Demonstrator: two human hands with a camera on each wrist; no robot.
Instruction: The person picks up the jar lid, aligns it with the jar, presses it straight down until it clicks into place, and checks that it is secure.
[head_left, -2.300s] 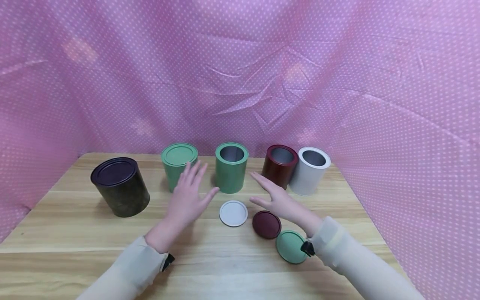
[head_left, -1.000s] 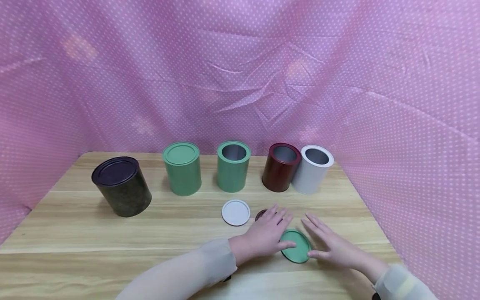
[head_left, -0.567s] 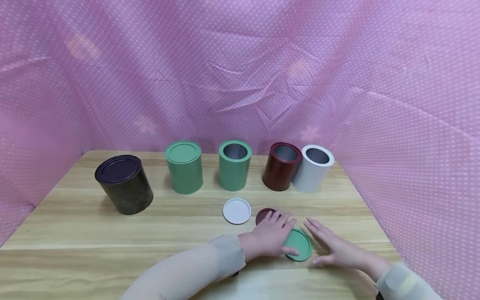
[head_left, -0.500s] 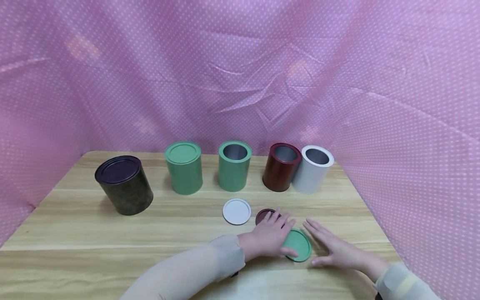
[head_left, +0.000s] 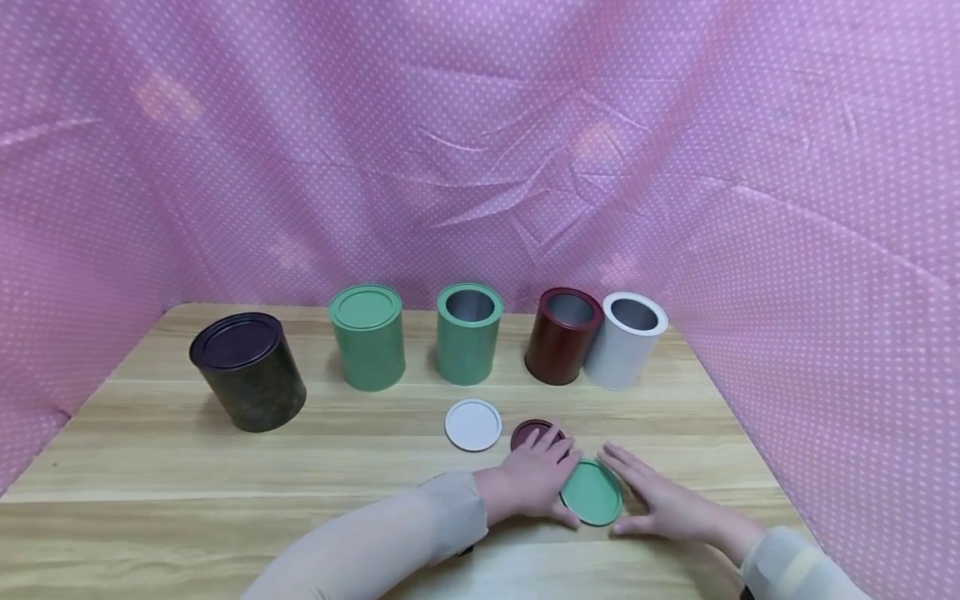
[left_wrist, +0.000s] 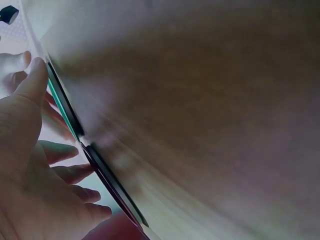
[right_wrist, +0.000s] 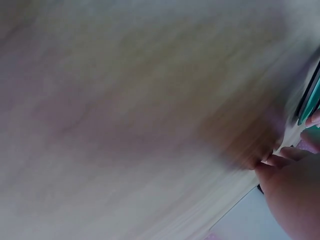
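Your left hand [head_left: 534, 485] and right hand [head_left: 660, 498] flank the green lid [head_left: 592, 493], fingers straight, touching its edges; no writing is readable anywhere.

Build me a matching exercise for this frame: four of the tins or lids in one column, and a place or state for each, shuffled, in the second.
Things:
1. green lid
2. white lid
3. dark tin
4. white tin

Place or state:
A. farthest left in the row, lid on
B. flat on the table, between the left hand and the right hand
C. open, at the right end of the row, next to the maroon tin
D. lying alone on the table in front of the open green tin

Pairs: 1-B, 2-D, 3-A, 4-C
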